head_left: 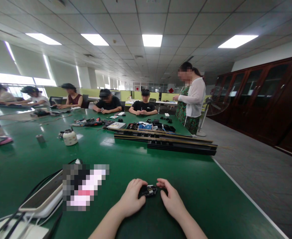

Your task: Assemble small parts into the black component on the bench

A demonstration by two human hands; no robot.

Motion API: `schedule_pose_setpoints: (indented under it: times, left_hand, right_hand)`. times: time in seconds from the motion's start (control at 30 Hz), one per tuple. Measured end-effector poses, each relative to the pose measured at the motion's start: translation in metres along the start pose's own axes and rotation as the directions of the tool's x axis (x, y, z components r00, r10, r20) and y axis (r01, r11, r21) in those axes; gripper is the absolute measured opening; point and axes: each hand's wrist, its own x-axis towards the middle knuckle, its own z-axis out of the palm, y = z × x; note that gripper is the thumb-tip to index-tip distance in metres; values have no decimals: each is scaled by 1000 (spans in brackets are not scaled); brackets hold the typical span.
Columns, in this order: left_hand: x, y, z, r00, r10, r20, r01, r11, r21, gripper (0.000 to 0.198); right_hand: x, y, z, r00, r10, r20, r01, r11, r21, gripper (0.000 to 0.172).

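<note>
On the green table in front of me, my left hand [133, 196] grips the left end of a small black object [150, 191] between thumb and fingers. Light and metallic-looking bits show on its top; it may be a bundled cable, but its kind is not clear. Just to its right, my right hand [170, 197] is held with thumb and fingers parted. The fingertips come close to the object, and nothing shows between them. Part of the object is hidden behind the left fingers.
A phone-like device [45, 191] and cables lie to the left, beside a blurred-out patch. Farther off stand a white jar [70, 137] and a grey cylinder [40, 138]. Long black rails [182, 148] with thin rods lie across the table. Several people sit around it; one person [193, 96] stands.
</note>
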Motion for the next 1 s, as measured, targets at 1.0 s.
schedule_pose_setpoints:
  times: [1.0]
  left_hand:
    - [1,-2,3,999,17,-46,-16,1000,16,30]
  right_hand:
    - [0,-6,0,999,-4,36,7,996,-90,35]
